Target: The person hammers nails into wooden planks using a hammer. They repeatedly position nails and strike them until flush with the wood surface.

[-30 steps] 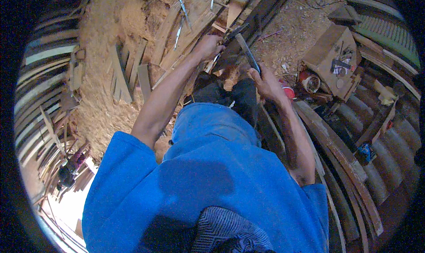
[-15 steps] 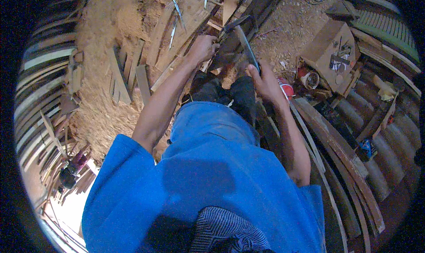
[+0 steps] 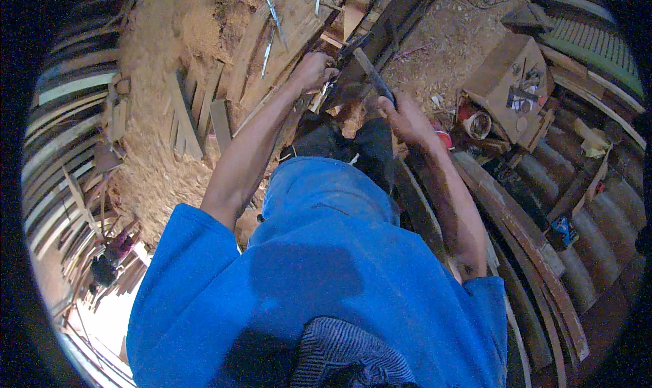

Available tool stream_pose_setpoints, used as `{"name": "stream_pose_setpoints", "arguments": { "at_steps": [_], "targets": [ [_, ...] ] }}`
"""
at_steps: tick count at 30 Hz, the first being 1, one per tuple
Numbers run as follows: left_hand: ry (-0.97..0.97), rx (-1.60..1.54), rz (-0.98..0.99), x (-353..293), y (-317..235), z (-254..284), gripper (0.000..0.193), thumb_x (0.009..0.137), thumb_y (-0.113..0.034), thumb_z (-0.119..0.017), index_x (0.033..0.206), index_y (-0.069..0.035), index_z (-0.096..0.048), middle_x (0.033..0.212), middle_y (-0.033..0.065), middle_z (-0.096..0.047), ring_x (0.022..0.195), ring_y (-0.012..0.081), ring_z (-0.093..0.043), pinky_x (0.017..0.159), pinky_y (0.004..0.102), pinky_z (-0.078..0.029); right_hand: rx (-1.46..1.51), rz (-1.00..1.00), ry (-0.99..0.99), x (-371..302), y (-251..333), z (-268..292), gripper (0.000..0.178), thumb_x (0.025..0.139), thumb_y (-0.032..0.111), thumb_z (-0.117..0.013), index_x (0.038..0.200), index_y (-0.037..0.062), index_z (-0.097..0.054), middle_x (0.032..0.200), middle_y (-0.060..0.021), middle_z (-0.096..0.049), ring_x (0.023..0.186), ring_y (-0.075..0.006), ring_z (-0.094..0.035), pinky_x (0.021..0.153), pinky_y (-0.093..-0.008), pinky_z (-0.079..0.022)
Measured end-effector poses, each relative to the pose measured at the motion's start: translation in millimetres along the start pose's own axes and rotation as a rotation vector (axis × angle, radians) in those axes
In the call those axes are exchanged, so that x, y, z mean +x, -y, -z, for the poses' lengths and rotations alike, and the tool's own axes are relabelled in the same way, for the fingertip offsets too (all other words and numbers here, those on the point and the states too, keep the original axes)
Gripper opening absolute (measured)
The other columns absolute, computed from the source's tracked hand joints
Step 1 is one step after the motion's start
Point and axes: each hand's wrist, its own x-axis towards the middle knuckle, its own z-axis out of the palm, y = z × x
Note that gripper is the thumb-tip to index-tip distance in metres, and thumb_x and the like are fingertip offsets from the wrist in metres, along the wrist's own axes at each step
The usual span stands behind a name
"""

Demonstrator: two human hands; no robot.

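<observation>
My right hand (image 3: 406, 118) is wrapped round the handle of a hammer (image 3: 372, 73). The handle slants up and left, and its dark head lies close beside the dark timber beam (image 3: 394, 23), just right of my left hand. Whether the head touches anything cannot be made out. My left hand (image 3: 314, 73) is closed, fingers curled at the near end of the wood in front of me. What it pinches, if anything, is too small to tell. Pale wood pieces (image 3: 322, 96) lie just below its fingertips.
Planks (image 3: 272, 55) lie ahead on sawdust, with offcuts (image 3: 187, 116) to the left. At right are a wooden box (image 3: 506, 82) of small items, a tin (image 3: 475, 122), a red round object (image 3: 443, 139) and long boards (image 3: 523, 232). Stacked timber (image 3: 68, 137) lines the far left.
The hammer head has dropped lower, closer to the wood by my left hand. My right forearm has shifted outward to the right; my left hand has barely moved.
</observation>
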Motion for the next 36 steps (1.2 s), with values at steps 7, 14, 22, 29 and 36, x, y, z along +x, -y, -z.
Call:
{"name": "stream_pose_setpoints", "arguments": {
  "at_steps": [7,14,22,29,36],
  "targets": [
    [0.024,0.069,-0.036,2,-3,4,0.028,0.078,-0.023,-0.072,0.092,0.001,-0.069,0.091,0.0224,-0.066,0.086,0.0401,-0.063,0.078,0.0473,-0.05,-0.099,-0.024,-0.014,-1,-2,-1,0.045,0.096,0.037,-0.047,0.117,-0.0022,-0.053,0.099,-0.031,-0.063,0.095,-0.0497,-0.06,0.083,-0.0517,-0.048],
    [-0.13,-0.099,-0.196,-61,-8,-16,0.02,0.083,-0.019,-0.066,0.094,-0.001,-0.067,0.098,0.0194,-0.06,0.092,0.0388,-0.058,0.08,0.0453,-0.047,0.061,-0.094,-0.072,-23,-23,-12,0.04,0.098,0.034,-0.048,0.116,-0.0013,-0.054,0.097,-0.0246,-0.062,0.091,-0.0383,-0.061,0.08,-0.0459,-0.046],
    [-0.15,-0.027,0.018,-24,-14,-12,0.024,0.086,-0.018,-0.064,0.099,0.001,-0.067,0.084,0.0215,-0.066,0.079,0.0401,-0.063,0.074,0.0487,-0.049,0.046,0.043,-0.096,-19,-10,-13,0.039,0.099,0.033,-0.048,0.113,-0.0023,-0.054,0.095,-0.0221,-0.062,0.089,-0.035,-0.06,0.08,-0.0433,-0.045],
    [-0.043,0.001,0.027,-20,-23,3,0.022,0.085,-0.022,-0.066,0.091,0.0,-0.07,0.082,0.023,-0.067,0.076,0.0405,-0.065,0.07,0.0473,-0.05,-0.118,0.035,0.001,-7,2,-6,0.041,0.097,0.035,-0.048,0.111,-0.0022,-0.056,0.092,-0.0289,-0.063,0.086,-0.0474,-0.061,0.075,-0.053,-0.048],
    [-0.103,-0.007,0.017,-21,-19,0,0.025,0.085,-0.024,-0.065,0.094,0.0,-0.07,0.085,0.0248,-0.066,0.081,0.0406,-0.065,0.075,0.0477,-0.05,-0.101,-0.031,-0.189,-11,-1,-6,0.043,0.097,0.037,-0.048,0.11,-0.0038,-0.052,0.091,-0.029,-0.061,0.088,-0.0434,-0.061,0.076,-0.0497,-0.045]
  ]
}}
